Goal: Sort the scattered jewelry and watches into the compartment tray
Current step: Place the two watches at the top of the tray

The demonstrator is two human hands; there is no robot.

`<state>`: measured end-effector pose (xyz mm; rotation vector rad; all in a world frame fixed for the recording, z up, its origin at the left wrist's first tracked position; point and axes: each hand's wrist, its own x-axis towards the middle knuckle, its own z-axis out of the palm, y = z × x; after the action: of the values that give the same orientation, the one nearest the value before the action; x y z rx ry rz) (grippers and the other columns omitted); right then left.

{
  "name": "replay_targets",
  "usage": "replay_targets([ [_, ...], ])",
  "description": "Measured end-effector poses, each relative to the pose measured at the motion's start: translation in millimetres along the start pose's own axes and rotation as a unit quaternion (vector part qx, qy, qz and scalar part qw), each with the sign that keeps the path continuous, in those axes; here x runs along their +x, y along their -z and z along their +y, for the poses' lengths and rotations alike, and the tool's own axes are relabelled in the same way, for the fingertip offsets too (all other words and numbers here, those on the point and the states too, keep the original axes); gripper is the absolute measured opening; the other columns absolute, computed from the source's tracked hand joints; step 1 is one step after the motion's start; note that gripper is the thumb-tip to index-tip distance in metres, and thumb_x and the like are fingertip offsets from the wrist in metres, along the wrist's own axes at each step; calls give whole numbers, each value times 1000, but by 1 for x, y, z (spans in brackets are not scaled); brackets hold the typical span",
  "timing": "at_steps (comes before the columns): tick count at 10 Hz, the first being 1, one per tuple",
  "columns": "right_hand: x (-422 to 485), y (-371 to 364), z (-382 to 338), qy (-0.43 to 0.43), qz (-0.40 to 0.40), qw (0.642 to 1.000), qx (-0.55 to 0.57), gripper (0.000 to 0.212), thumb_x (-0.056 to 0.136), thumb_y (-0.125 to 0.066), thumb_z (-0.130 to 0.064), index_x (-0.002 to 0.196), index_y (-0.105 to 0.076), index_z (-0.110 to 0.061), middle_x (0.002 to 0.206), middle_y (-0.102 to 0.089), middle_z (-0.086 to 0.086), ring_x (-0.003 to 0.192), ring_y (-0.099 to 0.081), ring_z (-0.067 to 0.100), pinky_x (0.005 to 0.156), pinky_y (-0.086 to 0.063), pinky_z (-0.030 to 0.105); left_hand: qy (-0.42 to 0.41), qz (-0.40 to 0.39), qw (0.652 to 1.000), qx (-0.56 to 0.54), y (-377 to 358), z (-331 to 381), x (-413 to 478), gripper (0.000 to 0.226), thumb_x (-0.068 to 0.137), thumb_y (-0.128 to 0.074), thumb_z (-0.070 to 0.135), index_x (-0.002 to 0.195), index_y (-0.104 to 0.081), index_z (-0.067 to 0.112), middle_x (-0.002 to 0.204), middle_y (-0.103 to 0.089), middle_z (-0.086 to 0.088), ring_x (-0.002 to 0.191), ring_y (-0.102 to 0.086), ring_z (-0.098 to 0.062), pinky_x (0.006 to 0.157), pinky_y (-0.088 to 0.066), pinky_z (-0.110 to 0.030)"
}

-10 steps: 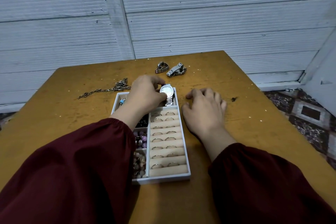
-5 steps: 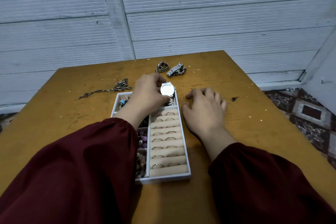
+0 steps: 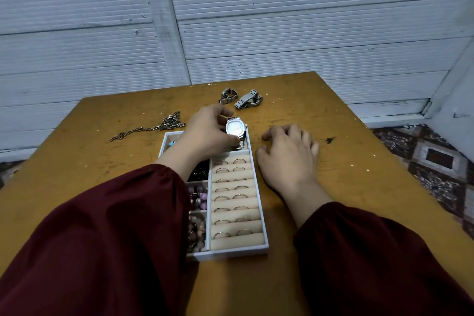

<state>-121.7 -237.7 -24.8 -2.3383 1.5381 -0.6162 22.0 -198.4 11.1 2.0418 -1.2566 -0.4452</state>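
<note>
A white compartment tray (image 3: 259, 249) lies lengthwise in the middle of the table. Its right side holds several rings (image 3: 232, 197) in beige rolls; its left compartments hold beads (image 3: 198, 199) and a dark item. My left hand (image 3: 205, 133) grips a silver watch (image 3: 235, 128) with a pale dial at the tray's far right compartment. My right hand (image 3: 287, 154) rests palm down on the table just right of the tray, holding nothing. Two more silver watches (image 3: 228, 97) (image 3: 248, 100) lie beyond the tray. A metal chain (image 3: 154, 127) lies at the far left.
The table (image 3: 359, 174) is ochre wood with a dark speck (image 3: 329, 140) to the right of my right hand. A white slatted wall stands right behind its far edge. Patterned floor shows past the right edge. My dark red sleeves cover the near side.
My left hand has tilted the watch a little so its dial stands more upright over the far compartment. My right hand has stayed in place.
</note>
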Motion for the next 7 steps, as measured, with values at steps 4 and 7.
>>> replay_targets([
  [4,1,-1,0,0,3,1000,-5,32,89,-48,-37,119,-54,-30,130,-44,2,125,-33,25,106,-21,41,-21,20,999,37,-1,0,0,44,73,-74,15,113,-58,21,108,-65,-1,93,-64,-23,85,-53,-38],
  [7,1,0,1,-3,0,1000,-1,31,89,-48,-38,119,-54,-30,130,-44,2,126,-33,25,106,-21,41,-28,55,995,82,4,6,-4,42,80,-69,25,120,-57,20,109,-60,2,99,-58,-19,79,-43,-27],
])
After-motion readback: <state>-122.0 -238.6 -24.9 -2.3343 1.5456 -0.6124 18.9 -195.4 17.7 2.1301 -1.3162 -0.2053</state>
